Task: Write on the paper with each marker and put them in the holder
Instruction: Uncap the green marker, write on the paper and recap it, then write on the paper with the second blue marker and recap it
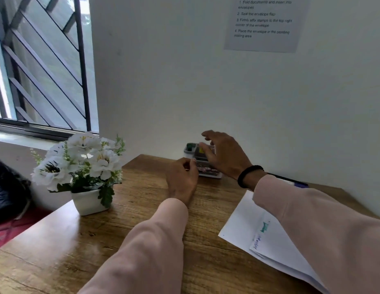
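worktop: wood-grain, brown, matte, set against a white wall.
holder: grey plastic box, compartmented, at the far edge by the wall; green and yellow items inside, blurred, can't tell which are markers.
paper: white sheets, near right, long axis running near-right to far-left; green and blue scribbles on top.
right hand: over the holder, grip apart, fingers spread, holding nothing; black band on the wrist.
left hand: just left of the holder, fingers curled together; can't tell if it pinches anything.
flowers: white, in a white pot, far left.
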`<state>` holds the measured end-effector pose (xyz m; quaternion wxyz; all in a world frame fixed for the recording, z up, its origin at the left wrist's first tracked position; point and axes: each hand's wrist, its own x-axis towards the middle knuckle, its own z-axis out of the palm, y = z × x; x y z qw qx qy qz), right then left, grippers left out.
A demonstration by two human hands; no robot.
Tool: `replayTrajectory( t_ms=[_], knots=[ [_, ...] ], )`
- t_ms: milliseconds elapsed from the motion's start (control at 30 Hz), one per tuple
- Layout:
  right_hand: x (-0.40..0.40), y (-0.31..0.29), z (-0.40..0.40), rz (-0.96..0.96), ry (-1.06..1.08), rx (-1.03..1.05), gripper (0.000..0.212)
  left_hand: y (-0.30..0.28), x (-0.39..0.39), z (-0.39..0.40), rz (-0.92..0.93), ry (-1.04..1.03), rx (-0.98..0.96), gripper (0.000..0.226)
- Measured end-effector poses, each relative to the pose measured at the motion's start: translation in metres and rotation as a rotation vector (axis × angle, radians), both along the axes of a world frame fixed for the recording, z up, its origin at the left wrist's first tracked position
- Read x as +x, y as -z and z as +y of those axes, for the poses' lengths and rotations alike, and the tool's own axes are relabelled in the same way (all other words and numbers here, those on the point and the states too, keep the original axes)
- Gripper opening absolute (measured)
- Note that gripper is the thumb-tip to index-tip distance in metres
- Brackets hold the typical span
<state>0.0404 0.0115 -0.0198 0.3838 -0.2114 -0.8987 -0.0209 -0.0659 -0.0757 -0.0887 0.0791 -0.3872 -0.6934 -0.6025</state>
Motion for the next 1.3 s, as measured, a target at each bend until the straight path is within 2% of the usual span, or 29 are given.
replayTrajectory(
  t_ms=[100, 200, 233, 333, 400, 533, 633, 800, 867, 933, 1000, 1100, 1167, 1300],
  knots=[
    [0.04, 0.0, 0.016, 0.081, 0.047, 0.085, 0.025, -0.001, 0.005, 0.002, 0.069, 0.087, -0.053, 0.031],
    [0.092, 0.003, 0.042, 0.052, 0.22, 0.028, 0.015, 0.0, 0.013, 0.002, 0.105, 0.198, -0.076, 0.03],
    [0.11, 0.005, 0.052, -0.015, 0.301, -0.021, 0.014, 0.001, 0.015, 0.001, 0.12, 0.214, -0.081, 0.03],
    [0.153, 0.018, 0.074, -0.377, 0.545, -0.232, 0.022, 0.003, 0.016, 0.0, 0.143, 0.211, -0.112, 0.031],
    [0.171, 0.025, 0.081, -0.507, 0.635, -0.346, 0.03, 0.005, 0.015, 0.002, 0.14, 0.187, -0.128, 0.029],
    [0.18, 0.03, 0.086, -0.562, 0.668, -0.396, 0.045, 0.008, 0.017, 0.006, 0.169, 0.144, -0.145, 0.026],
    [0.176, 0.032, 0.09, -0.61, 0.69, -0.358, 0.039, 0.008, 0.02, 0.006, 0.29, 0.149, -0.16, 0.024],
    [0.174, 0.031, 0.091, -0.578, 0.705, -0.426, 0.038, 0.006, 0.036, -0.004, 0.431, 0.23, -0.202, 0.022],
    [0.171, 0.028, 0.083, -0.481, 0.642, -0.363, 0.033, 0.004, 0.046, -0.012, 0.429, 0.21, -0.101, 0.019],
    [0.168, 0.028, 0.068, -0.198, 0.468, -0.369, 0.026, 0.004, 0.061, -0.018, 0.43, 0.211, 0.016, 0.017],
    [0.165, 0.025, 0.043, 0.124, 0.262, -0.529, 0.022, 0.005, 0.08, -0.019, 0.444, 0.267, 0.004, 0.03],
    [0.172, 0.021, 0.008, 0.465, -0.071, -0.967, 0.013, 0.004, 0.107, -0.013, 0.477, 0.411, -0.171, 0.052],
    [0.184, 0.023, -0.008, 0.551, -0.237, -1.192, 0.014, 0.002, 0.113, -0.008, 0.536, 0.441, -0.202, 0.052],
    [0.199, 0.033, -0.017, 0.558, -0.324, -1.324, 0.013, -0.003, 0.108, -0.008, 0.596, 0.547, -0.175, 0.033]
  ],
)
